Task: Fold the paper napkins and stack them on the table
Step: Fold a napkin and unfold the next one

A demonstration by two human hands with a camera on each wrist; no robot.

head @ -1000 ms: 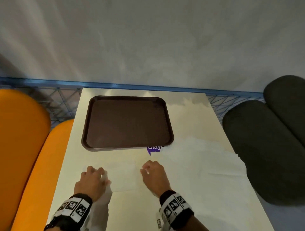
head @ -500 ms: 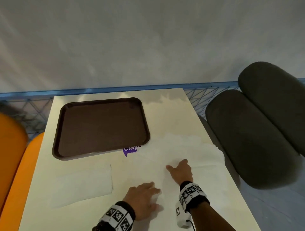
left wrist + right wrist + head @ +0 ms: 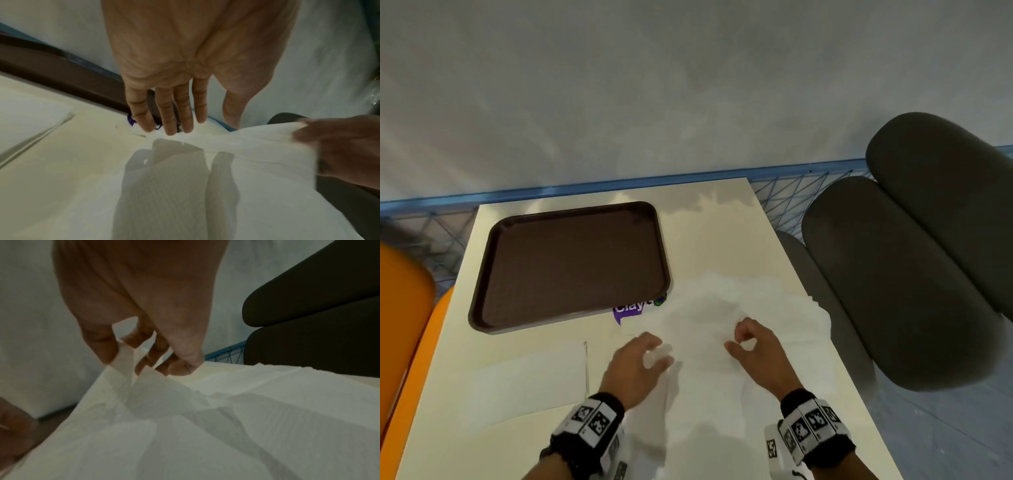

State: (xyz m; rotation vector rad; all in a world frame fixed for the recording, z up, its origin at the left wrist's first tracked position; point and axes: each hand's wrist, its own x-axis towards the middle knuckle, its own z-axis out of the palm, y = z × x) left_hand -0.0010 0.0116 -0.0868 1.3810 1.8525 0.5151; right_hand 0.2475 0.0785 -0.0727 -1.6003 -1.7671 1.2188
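Observation:
A folded white napkin lies flat on the cream table, left of my hands. Several unfolded white napkins lie spread over the table's right half. My right hand pinches the top napkin between thumb and forefinger, and that edge is raised off the pile. My left hand hovers just above the same sheet with straight fingers, holding nothing; its shadow falls on the paper.
A brown tray sits at the table's far left, a purple sticker at its near corner. Dark grey cushions crowd the table's right edge. An orange seat is on the left, a blue rail behind.
Both hands left the folded napkin and moved right onto the unfolded pile. The right hand went from lying flat to pinching and lifting the top sheet's edge.

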